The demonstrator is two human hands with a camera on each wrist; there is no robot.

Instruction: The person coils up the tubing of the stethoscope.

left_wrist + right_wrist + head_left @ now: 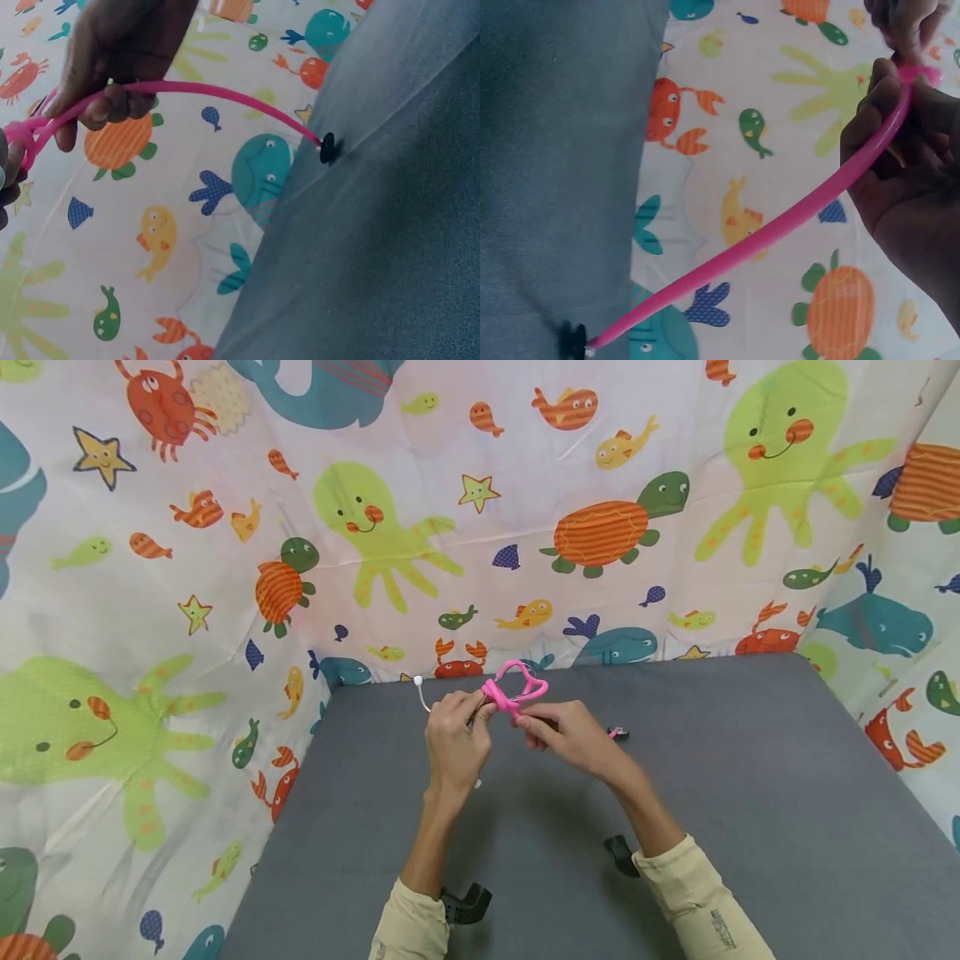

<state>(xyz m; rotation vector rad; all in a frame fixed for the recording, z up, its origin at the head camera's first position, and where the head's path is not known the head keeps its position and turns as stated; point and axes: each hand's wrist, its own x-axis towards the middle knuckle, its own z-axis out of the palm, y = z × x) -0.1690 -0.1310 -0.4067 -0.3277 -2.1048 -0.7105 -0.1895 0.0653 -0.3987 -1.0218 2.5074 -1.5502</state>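
Note:
A stethoscope with pink tubing [538, 691] is held up between both hands, its tubing wound into loops above the fingers. My left hand [456, 739] grips it at the gathered loops and the metal ear tubes. One white ear tip [418, 680] sticks out beyond this hand; another white tip [477, 783] shows below it. With thumb and fingers, my right hand [573, 737] pinches the tubing just right of the loops. From there a length of tubing [757, 244] runs out to the black-rimmed chest piece [328, 148], which appears beyond the right hand in the head view.
A grey table surface [337, 843] lies beneath the hands. Behind it and at both sides hangs a white curtain [450, 552] printed with sea animals. Black straps with camera mounts [467, 906] are worn at the wrists, near the beige sleeves.

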